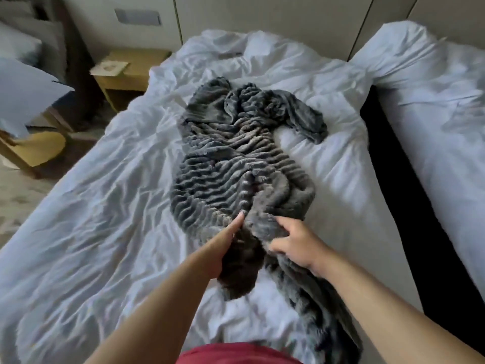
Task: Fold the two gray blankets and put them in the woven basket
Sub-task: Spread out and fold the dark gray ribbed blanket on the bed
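I am barely started; a gray blanket [236, 158] lies unfolded, bunched down the middle of the bed [91, 219]; my left hand [223, 248] and right hand [296, 243] clench its near end; no basket visible.

Open duvet [86, 232] flanking bunched blanket [231, 164]
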